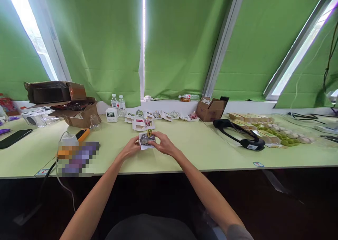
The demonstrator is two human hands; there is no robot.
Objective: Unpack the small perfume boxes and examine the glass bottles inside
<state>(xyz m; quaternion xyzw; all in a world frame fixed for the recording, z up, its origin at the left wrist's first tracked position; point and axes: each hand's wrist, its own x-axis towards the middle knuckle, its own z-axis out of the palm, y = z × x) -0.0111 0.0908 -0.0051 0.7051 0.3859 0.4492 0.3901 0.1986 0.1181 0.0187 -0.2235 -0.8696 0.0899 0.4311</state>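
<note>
A small glass perfume bottle (147,138) with a gold cap sits in an open white box on the pale green table (190,152), in the middle of the head view. My left hand (131,147) grips the box's left side with curled fingers. My right hand (164,143) closes on the right side, its fingers touching the bottle and box. Behind them lie several more small white boxes (139,123) with similar bottles, some open.
Open cardboard boxes stand at the back left (76,115) and back centre-right (210,109). Two water bottles (118,102) stand by the sill. A black headset (241,134) and rows of small green and white items (280,134) lie to the right. A phone (14,138) and an orange device (80,134) lie left.
</note>
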